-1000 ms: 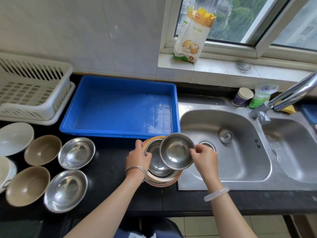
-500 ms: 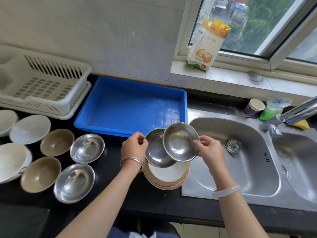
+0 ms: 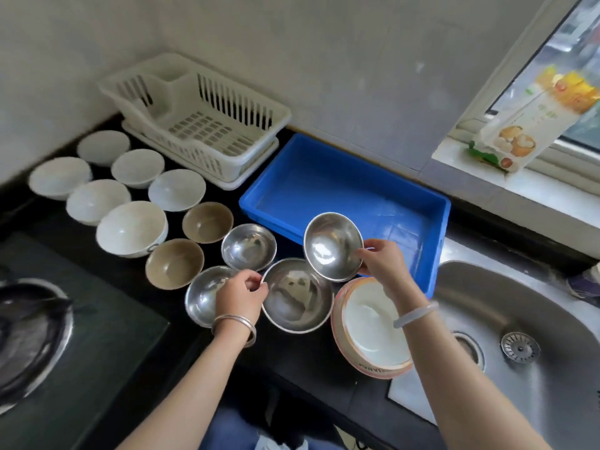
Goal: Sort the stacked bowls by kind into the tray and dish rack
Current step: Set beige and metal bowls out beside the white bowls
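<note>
Left hand (image 3: 240, 297) pinches rim of larger steel bowl (image 3: 297, 298), low at the counter (image 3: 292, 358) beside 2 others. Right hand (image 3: 383, 264) pinches smaller steel bowl (image 3: 331, 245) — tilted, aloft before the blue tray (image 3: 324, 190).

Soft daylight enters from the window (image 3: 552, 76); the frame is motion-blurred, with wide-angle bending at edges.

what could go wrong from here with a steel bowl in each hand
1. The right hand pinches the small steel bowl by its rim only, tilted. It might slip and drop onto the larger steel bowl, which the left hand pinches just below it.
2. The orange-rimmed bowl sits next to the sink, beneath the right forearm in this view. A low sweep of that arm could knock it in.
</note>
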A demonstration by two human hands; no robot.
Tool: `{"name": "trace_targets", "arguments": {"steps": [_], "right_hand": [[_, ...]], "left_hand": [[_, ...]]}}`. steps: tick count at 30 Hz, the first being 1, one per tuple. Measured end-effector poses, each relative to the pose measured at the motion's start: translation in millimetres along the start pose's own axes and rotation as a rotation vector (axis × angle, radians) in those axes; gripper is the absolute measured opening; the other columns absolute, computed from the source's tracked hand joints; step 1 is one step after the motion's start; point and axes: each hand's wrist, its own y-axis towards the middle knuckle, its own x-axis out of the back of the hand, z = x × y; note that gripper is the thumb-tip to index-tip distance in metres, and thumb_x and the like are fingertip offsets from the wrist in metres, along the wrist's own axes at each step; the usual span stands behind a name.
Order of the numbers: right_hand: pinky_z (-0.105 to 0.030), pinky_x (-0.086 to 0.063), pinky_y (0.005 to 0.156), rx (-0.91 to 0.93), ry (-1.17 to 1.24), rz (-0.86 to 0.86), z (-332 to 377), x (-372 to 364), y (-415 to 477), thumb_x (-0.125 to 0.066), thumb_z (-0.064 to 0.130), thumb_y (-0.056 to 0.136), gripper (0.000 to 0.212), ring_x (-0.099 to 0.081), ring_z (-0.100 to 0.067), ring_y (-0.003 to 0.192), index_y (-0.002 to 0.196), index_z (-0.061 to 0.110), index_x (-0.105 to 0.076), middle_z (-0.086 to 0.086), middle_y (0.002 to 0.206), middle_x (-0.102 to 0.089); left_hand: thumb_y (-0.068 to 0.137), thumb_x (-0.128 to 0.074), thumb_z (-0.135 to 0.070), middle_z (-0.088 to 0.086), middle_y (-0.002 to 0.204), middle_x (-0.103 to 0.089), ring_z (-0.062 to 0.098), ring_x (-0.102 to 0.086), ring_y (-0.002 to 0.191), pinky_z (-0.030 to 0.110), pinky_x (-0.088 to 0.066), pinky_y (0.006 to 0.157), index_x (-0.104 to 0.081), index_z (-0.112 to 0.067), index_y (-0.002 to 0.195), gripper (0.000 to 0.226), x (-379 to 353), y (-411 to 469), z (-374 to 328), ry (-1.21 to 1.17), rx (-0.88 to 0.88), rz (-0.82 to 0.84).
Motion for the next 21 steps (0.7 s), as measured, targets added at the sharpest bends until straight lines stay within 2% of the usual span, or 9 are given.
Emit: {"name": "trace_targets", "arguments": {"steps": [2, 4, 6, 8, 11, 14, 16, 18, 21], "right_hand": [[-0.022, -0.056, 0.050, 0.011, -0.083, 0.049, 2.9, -16.1, 10.5, -0.053, 0.000, 0.076, 0.020, -0.062, -0.008, 0.044, 0.067, 0.013, -0.066, -0.006, 0.062, -0.062], [-0.035, -0.061, 0.065, 0.025, -0.176, 0.082, 2.9, -30.3, 19.8, -0.053, -0.001, 0.075, 0.014, -0.063, -0.018, 0.054, 0.071, 0.003, -0.066, -0.012, 0.067, -0.062], [-0.045, -0.060, 0.074, 0.030, -0.278, 0.108, 1.9, -41.2, 25.8, -0.054, -0.001, 0.074, 0.015, -0.067, -0.029, 0.065, 0.079, -0.004, -0.067, -0.014, 0.070, -0.063], [-0.050, -0.058, 0.078, 0.033, -0.361, 0.137, 1.0, -47.7, 29.3, -0.053, -0.002, 0.072, 0.021, -0.069, -0.036, 0.072, 0.086, -0.009, -0.067, -0.016, 0.068, -0.063], [-0.043, -0.059, 0.076, 0.044, -0.455, 0.161, -0.1, -54.4, 32.4, -0.051, -0.001, 0.069, 0.019, -0.066, -0.037, 0.069, 0.078, -0.010, -0.065, -0.015, 0.062, -0.061], [-0.030, -0.047, 0.062, 0.061, -0.557, 0.163, 0.5, -61.8, 32.6, -0.048, -0.002, 0.066, 0.015, -0.053, -0.025, 0.062, 0.065, 0.000, -0.062, -0.017, 0.059, -0.057], [-0.033, -0.047, 0.063, 0.052, -0.573, 0.157, -0.9, -65.2, 32.7, -0.047, -0.003, 0.066, 0.017, -0.054, -0.028, 0.064, 0.069, -0.004, -0.063, -0.024, 0.066, -0.063], [-0.038, -0.052, 0.067, 0.051, -0.592, 0.142, -4.3, -67.2, 33.7, -0.046, -0.004, 0.068, 0.020, -0.061, -0.035, 0.072, 0.076, -0.010, -0.064, -0.028, 0.077, -0.068], [-0.033, -0.045, 0.060, 0.060, -0.640, 0.124, -8.3, -70.9, 33.0, -0.046, -0.005, 0.069, 0.012, -0.056, -0.032, 0.070, 0.063, -0.001, -0.056, -0.024, 0.071, -0.063]], "left_hand": [[0.081, -0.064, -0.014, 0.004, 0.082, -0.068, 0.023, -0.064, 0.078, 0.036, -0.055, 0.075, -0.065, -0.013, 0.086, 0.006, 1.8, -2.8, 14.3, -0.011, 0.056, -0.012], [0.081, -0.064, -0.015, 0.004, 0.082, -0.069, 0.022, -0.062, 0.073, 0.028, -0.049, 0.067, -0.066, -0.011, 0.087, 0.007, 0.7, -6.0, 27.1, 0.000, 0.087, -0.023], [0.081, -0.064, -0.016, 0.000, 0.079, -0.067, 0.019, -0.060, 0.071, 0.023, -0.041, 0.062, -0.066, -0.012, 0.086, 0.007, -1.0, -9.3, 37.0, 0.030, 0.110, -0.030], [0.081, -0.064, -0.017, -0.003, 0.078, -0.063, 0.016, -0.059, 0.074, 0.023, -0.041, 0.065, -0.067, -0.012, 0.088, 0.008, -3.0, -11.4, 44.8, 0.041, 0.131, -0.029], [0.081, -0.064, -0.015, -0.004, 0.078, -0.062, 0.015, -0.058, 0.077, 0.023, -0.040, 0.067, -0.067, -0.011, 0.088, 0.008, -6.0, -13.3, 53.0, 0.050, 0.149, -0.034], [0.081, -0.064, -0.014, -0.004, 0.076, -0.061, 0.015, -0.057, 0.075, 0.020, -0.037, 0.062, -0.065, -0.011, 0.084, 0.004, -9.2, -15.7, 58.6, 0.041, 0.162, -0.051], [0.080, -0.064, -0.014, -0.004, 0.075, -0.061, 0.015, -0.056, 0.073, 0.020, -0.035, 0.059, -0.062, -0.013, 0.080, 0.002, -11.1, -17.0, 61.3, 0.035, 0.170, -0.069], [0.080, -0.065, -0.013, -0.002, 0.075, -0.061, 0.016, -0.056, 0.072, 0.022, -0.037, 0.064, -0.061, -0.012, 0.079, 0.004, -12.8, -17.6, 63.4, 0.028, 0.178, -0.081], [0.079, -0.065, -0.012, -0.001, 0.074, -0.060, 0.017, -0.055, 0.070, 0.024, -0.037, 0.065, -0.058, -0.013, 0.077, 0.008, -13.5, -19.3, 65.6, 0.003, 0.181, -0.111]]}}
